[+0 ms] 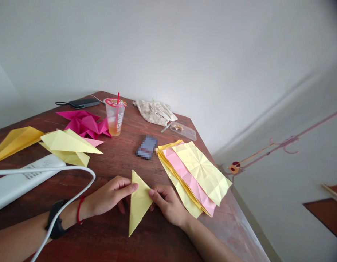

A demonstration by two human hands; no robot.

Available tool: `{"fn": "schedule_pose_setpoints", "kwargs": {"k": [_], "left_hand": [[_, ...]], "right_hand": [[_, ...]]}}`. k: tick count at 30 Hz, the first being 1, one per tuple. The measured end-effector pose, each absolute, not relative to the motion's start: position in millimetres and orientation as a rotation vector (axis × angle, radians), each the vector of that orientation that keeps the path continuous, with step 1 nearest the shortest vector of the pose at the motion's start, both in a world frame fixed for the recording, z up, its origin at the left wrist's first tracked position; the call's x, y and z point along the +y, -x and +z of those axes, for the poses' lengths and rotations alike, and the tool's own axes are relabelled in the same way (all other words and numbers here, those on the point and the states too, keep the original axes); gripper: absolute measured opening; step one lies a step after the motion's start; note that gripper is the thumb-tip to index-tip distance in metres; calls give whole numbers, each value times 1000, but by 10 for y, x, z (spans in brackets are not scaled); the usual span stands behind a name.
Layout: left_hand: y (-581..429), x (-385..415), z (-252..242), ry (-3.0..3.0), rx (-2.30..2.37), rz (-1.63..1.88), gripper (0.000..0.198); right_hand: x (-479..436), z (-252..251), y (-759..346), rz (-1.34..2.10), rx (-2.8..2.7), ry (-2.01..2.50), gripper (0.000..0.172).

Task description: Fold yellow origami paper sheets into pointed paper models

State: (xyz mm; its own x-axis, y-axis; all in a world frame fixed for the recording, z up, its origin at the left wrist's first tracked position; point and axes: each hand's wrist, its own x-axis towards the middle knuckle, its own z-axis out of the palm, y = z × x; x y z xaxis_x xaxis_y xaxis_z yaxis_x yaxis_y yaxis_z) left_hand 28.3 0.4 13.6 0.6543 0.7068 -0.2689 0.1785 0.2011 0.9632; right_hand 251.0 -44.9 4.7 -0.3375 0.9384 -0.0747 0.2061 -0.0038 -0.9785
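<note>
A pale yellow sheet of origami paper (139,205), folded into a triangle, is held just over the dark wooden table. My left hand (113,194) pinches its left edge, thumb on top near the upper part. At the triangle's right corner, my right hand (165,202) grips it between thumb and fingers. The fingers beneath the paper are partly hidden. Right of my right hand lies a stack of creased paper sheets (197,171) in yellow, pink and orange-yellow.
Folded pale yellow paper (71,142), magenta paper pieces (87,123) and a drink cup (115,118) stand at the left. A white power strip (28,178) with its cable (90,182) lies near my left arm. Behind are a phone (147,146), a plastic tray (183,131) and a crumpled cloth-like bag (154,112).
</note>
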Motion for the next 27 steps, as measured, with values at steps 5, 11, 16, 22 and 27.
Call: {"fn": "schedule_pose_setpoints", "kwargs": {"k": [5, 11, 16, 22, 27], "left_hand": [[-306, -35, 154, -1261, 905, 493, 54], [-289, -41, 144, -1203, 916, 531, 54], [-268, -28, 141, -1289, 821, 478, 43], [-279, -31, 160, -1348, 799, 447, 50], [-289, -30, 186, -1356, 762, 423, 47]], "right_hand": [[-440, 21, -2508, 1401, -1545, 1209, 54], [-435, 36, -2485, 1409, -1475, 1226, 55], [-428, 8, -2476, 1415, -1414, 1215, 54], [-422, 7, -2472, 1391, -1436, 1235, 54], [-420, 19, -2461, 1394, -1430, 1241, 54]]}}
